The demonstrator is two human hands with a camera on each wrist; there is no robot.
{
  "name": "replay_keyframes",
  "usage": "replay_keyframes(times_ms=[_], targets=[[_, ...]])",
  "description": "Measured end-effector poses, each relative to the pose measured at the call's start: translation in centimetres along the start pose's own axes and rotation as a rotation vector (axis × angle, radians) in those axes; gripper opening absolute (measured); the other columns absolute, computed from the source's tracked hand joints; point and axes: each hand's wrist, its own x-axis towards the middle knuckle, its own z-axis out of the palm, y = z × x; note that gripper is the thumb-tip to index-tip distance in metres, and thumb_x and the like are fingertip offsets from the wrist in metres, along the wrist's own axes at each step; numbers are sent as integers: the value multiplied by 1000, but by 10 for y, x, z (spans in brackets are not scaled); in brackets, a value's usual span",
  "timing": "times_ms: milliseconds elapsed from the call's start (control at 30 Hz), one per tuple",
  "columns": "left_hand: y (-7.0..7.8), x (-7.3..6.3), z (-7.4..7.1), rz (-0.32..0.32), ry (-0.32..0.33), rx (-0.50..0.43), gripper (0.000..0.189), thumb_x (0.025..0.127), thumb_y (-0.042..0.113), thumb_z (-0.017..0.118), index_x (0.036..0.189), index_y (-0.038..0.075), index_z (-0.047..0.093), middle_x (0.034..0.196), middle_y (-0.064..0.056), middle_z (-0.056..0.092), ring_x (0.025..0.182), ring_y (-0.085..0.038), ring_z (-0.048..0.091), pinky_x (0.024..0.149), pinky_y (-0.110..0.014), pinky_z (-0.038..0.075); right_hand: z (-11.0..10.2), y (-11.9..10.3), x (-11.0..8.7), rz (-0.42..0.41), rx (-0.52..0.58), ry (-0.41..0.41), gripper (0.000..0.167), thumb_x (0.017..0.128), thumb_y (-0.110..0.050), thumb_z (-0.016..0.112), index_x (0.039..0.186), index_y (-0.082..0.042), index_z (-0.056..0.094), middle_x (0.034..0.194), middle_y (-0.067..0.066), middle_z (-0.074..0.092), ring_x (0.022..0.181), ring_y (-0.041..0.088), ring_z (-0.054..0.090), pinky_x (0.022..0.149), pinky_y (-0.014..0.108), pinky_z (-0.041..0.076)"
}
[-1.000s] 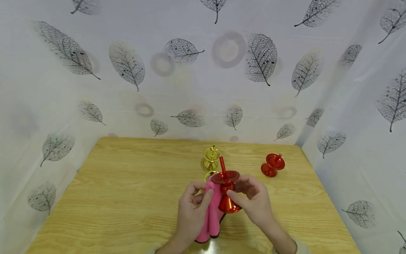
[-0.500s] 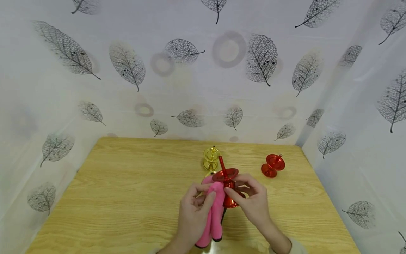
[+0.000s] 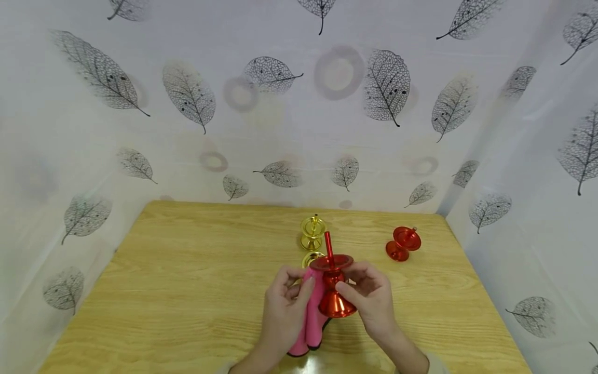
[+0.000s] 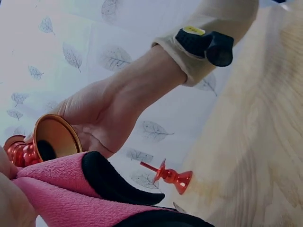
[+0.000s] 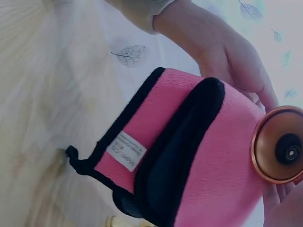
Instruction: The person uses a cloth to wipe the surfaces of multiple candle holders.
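Observation:
Above the table my right hand point(image 3: 374, 301) pinches a shiny red candle holder point(image 3: 335, 304) by its waist, the stem leaning slightly left. My left hand point(image 3: 286, 306) pinches a folded pink cloth point(image 3: 313, 324) with black edging against the holder's left side. In the right wrist view, a white label point(image 5: 127, 150) shows on the cloth. The holder's coppery underside point(image 5: 265, 146) has a dark round centre there. The left wrist view shows the hollow base point(image 4: 61, 130) beside the cloth. Some of my fingers are hidden behind the cloth and holder.
A gold candle holder point(image 3: 311, 241) stands toward the table's back, with another gold dish point(image 3: 312, 257) partly hidden behind the cloth. A second red candle holder point(image 3: 397, 253) stands at right on the wooden table point(image 3: 187, 280). Leaf-patterned curtains point(image 3: 280, 119) border the back and sides.
The red candle holder rose and tipped a little half a second ago, and its base is now lower and nearer. The cloth has shifted slightly with it. Both hands keep their hold.

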Motion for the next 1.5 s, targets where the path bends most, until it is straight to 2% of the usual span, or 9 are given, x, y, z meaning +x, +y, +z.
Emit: replay_keyframes(times_ms=[167,267,367,467,633,767,900,1200,1500], targets=[[4,-2,2,19,24,5,11,99,-1,69,106,-7,63,106,-27,74,81,-4,74,68,-20,63,-4,-5,3,-80,-238,41,26,87,16,74,109,3,70,110,-11,77,94,5,73,79,22,65],[6,-3,3,11,16,5,11,98,0,70,106,-5,63,105,-26,75,80,-5,73,70,-20,64,-4,-8,4,-121,-438,97,29,80,18,80,105,5,71,108,-13,76,90,3,71,78,21,64],[7,-4,4,8,5,2,11,99,-1,69,107,-5,63,106,-26,74,80,-5,73,70,-20,64,-4,-8,4,-166,-527,134,35,76,20,82,105,3,72,107,-14,75,89,2,71,79,20,64],[7,-5,5,37,8,-3,10,99,-2,69,107,-6,64,105,-27,74,80,-4,72,69,-21,64,-1,-10,3,-102,-497,180,38,76,20,82,109,6,69,105,-12,76,89,3,73,78,20,65],[6,-5,4,73,8,-10,9,98,-3,68,106,-6,64,102,-28,74,80,-4,73,68,-23,65,-1,-17,3,116,-343,221,54,81,16,81,129,4,61,103,-7,80,90,9,74,80,24,66],[4,-5,3,57,12,4,9,98,-4,69,105,-5,64,103,-26,75,82,-5,74,69,-24,65,-4,-21,4,250,-261,190,56,87,10,78,139,4,58,105,-6,80,95,11,73,84,25,66],[2,-4,1,58,11,27,8,97,-5,69,104,-4,65,103,-24,76,84,-5,75,70,-24,66,-8,-25,6,347,-229,155,50,93,4,72,140,13,55,109,-8,77,101,10,71,86,22,63],[-3,-7,0,148,-30,99,8,98,-3,69,106,-2,68,100,-22,78,86,0,71,68,-22,64,-13,-32,16,459,-265,40,49,101,-8,65,145,10,54,109,-7,74,102,6,70,87,23,63],[-7,-8,-3,115,-105,146,9,99,0,70,108,0,68,110,-19,79,90,-1,72,73,-23,65,-19,-36,24,548,-342,-3,52,98,-11,72,143,10,55,112,3,74,99,8,73,87,23,63]])
